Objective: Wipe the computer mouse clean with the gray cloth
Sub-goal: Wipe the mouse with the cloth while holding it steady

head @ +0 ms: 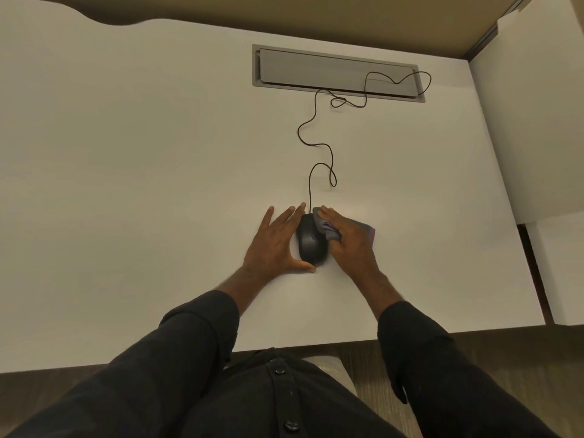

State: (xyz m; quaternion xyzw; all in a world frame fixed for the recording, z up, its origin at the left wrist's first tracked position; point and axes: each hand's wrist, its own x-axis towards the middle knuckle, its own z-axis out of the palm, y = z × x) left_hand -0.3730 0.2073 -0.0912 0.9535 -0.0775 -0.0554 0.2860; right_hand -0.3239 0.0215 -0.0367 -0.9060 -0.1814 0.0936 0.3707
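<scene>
Two hands meet at a black mouse lying on a white surface, nearer the near edge than the far one and right of centre. Left hand: flat on the surface with straight, spread fingers, index side and thumb touching the mouse's left flank and rear; grip released, grasping nothing. Right hand: fingers curled over a gray cloth, pressing its bunched part against the mouse's right flank; grip grasping the cloth. The cloth's free end trails out to the right from under that hand, lying on the surface. Cord: runs from the mouse's front in loose loops toward the far edge, ending over a gray recessed cable tray set into the surface. Open white surface extends widely to the left of the hands and to a lesser extent to the right, up to the right edge, where a separate white panel adjoins. Near edge: crossed by both dark sleeves, with wood-grain floor showing below it.
</scene>
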